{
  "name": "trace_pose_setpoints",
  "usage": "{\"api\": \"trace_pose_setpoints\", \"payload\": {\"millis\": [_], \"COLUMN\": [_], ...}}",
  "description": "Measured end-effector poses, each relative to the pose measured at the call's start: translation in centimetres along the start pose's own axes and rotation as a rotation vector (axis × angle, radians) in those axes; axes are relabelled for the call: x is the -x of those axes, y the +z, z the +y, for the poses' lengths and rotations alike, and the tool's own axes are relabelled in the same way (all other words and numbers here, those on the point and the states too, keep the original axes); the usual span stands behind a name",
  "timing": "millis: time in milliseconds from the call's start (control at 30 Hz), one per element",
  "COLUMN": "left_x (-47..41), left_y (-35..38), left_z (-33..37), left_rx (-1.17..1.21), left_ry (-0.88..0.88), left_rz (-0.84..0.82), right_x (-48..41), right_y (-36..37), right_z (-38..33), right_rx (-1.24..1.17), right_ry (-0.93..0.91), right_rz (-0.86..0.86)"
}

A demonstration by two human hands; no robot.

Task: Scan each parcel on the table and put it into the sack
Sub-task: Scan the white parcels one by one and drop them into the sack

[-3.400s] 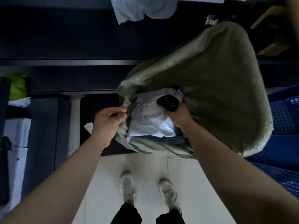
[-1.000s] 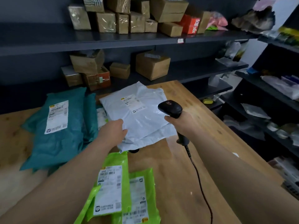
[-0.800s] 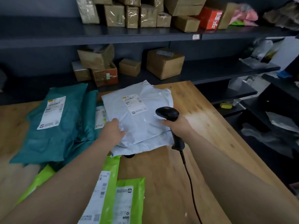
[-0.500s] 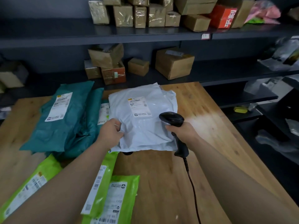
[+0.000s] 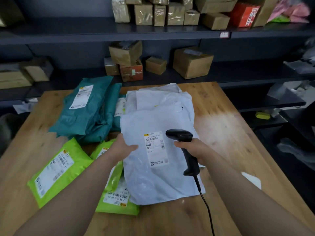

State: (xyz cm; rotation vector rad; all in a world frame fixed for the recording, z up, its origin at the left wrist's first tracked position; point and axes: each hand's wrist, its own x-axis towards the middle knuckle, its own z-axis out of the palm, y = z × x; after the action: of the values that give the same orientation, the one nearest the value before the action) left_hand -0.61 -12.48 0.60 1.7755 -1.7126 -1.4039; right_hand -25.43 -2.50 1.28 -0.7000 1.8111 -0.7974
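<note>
My left hand point(image 5: 123, 147) grips the left edge of a white plastic parcel point(image 5: 158, 178), label up, held low over the wooden table point(image 5: 226, 126). My right hand point(image 5: 192, 149) grips a black corded barcode scanner point(image 5: 180, 136) whose head hovers just right of the parcel's label point(image 5: 156, 148). Another white parcel point(image 5: 162, 97) lies behind it. Teal parcels point(image 5: 85, 109) lie at the back left, lime-green parcels point(image 5: 54, 169) at the front left. The sack is out of view.
Dark shelves point(image 5: 153, 31) behind the table carry several cardboard boxes point(image 5: 192, 62). More shelving with bags stands at the right point(image 5: 289, 99). The scanner's cable point(image 5: 208, 212) trails toward me over the table's front. A small white slip point(image 5: 252, 179) lies at the right edge.
I turned from the sack to the table. My left hand has drawn the white parcel off the pile toward me, uncovering another white parcel; the scanner stays beside its label.
</note>
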Motion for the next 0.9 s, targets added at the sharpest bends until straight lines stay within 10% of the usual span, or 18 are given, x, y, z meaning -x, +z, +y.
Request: {"api": "trace_pose_setpoints", "payload": {"millis": [900], "left_x": [2.5], "left_y": [0.2], "left_z": [-4.1], "left_rx": [0.51], "left_ry": [0.044], "left_rz": [0.171], "right_x": [12.4], "right_y": [0.3], "right_z": [-2.4], "right_rx": [0.05], "right_ry": [-0.133], "right_rz": [-0.027]}}
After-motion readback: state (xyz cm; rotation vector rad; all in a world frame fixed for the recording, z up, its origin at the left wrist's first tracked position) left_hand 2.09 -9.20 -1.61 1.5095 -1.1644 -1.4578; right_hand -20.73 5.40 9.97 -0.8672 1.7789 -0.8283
